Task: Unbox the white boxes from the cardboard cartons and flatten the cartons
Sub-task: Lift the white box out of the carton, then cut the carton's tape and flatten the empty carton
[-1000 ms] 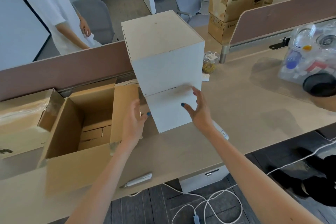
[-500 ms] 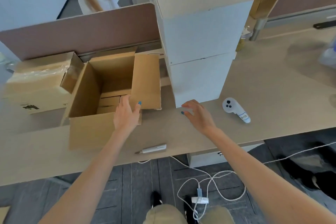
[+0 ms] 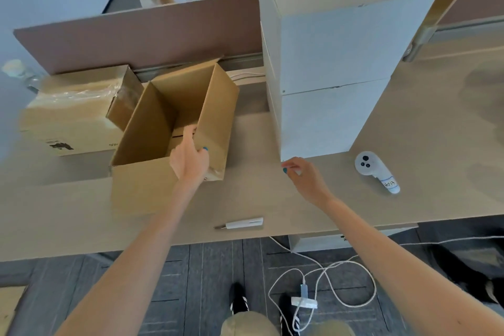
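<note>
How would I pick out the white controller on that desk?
Find the stack of two white boxes on the desk. Just right of its base lies the controller. Unlike the slim white cutter near the front edge, it has a round head with dark buttons.

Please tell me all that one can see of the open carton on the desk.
The open carton is plain brown cardboard, upright on the desk, left of the white boxes and apart from them. Its top flaps stand up; inside, only the bottom flaps and their seam show. Clear tape clings to its near right corner. The left hand grips its right flap, fingers inside, thumb outside. Its left flap seems to rest against the taped carton beside it.
</note>
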{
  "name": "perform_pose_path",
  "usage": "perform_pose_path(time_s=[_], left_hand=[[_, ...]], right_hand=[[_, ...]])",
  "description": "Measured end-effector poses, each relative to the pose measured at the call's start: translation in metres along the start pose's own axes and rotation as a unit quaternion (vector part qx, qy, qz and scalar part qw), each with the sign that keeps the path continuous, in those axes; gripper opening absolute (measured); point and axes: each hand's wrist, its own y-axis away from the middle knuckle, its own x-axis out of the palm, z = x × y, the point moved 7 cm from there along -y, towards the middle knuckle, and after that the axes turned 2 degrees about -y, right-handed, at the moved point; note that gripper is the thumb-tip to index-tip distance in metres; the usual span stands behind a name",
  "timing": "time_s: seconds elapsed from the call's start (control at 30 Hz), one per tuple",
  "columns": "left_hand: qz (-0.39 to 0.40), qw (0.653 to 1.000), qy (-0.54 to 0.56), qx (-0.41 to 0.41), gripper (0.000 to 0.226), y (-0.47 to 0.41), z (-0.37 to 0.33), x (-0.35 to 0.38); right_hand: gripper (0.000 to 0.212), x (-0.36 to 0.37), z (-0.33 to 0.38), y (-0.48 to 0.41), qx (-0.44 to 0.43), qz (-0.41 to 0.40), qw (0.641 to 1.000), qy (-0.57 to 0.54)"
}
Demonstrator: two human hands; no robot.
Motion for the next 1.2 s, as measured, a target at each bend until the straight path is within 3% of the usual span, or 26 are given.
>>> perform_pose_path(time_s=[0.2,0.47,0.67,0.77,0.9,1.0,1.1,1.2], left_hand=[[-0.017,0.986,0.165,-0.028,0.055,-0.012,0.018,-0.054],[0.047,0.952,0.298,-0.049,0.065,-0.036,0.041,-0.129],[0.063,0.889,0.443,-0.098,0.061,-0.046,0.067,-0.162],[0.114,0.846,0.506,-0.124,0.058,-0.052,0.087,-0.161],[0.138,0.795,0.566,-0.169,0.051,-0.051,0.105,-0.148],[0.167,0.772,0.585,-0.185,0.047,-0.047,0.109,-0.135],[0.164,0.811,0.538,-0.158,0.045,-0.042,0.115,-0.127],[0.138,0.827,0.524,-0.15,0.044,-0.041,0.128,-0.113]], right_hand=[[0.024,0.025,0.011,-0.021,0.066,-0.001,0.994,-0.088],[0.019,0.072,0.038,-0.034,0.127,0.011,0.978,-0.166],[0.01,0.101,0.06,-0.037,0.157,0.014,0.958,-0.238],[0.019,0.11,0.073,-0.037,0.157,0.014,0.959,-0.237],[0.053,0.127,0.086,-0.035,0.188,0.056,0.936,-0.292],[0.042,0.13,0.099,-0.032,0.175,0.08,0.906,-0.378],[0.043,0.121,0.106,-0.03,0.15,0.051,0.901,-0.405],[0.029,0.11,0.119,-0.031,0.124,0.01,0.914,-0.386]])
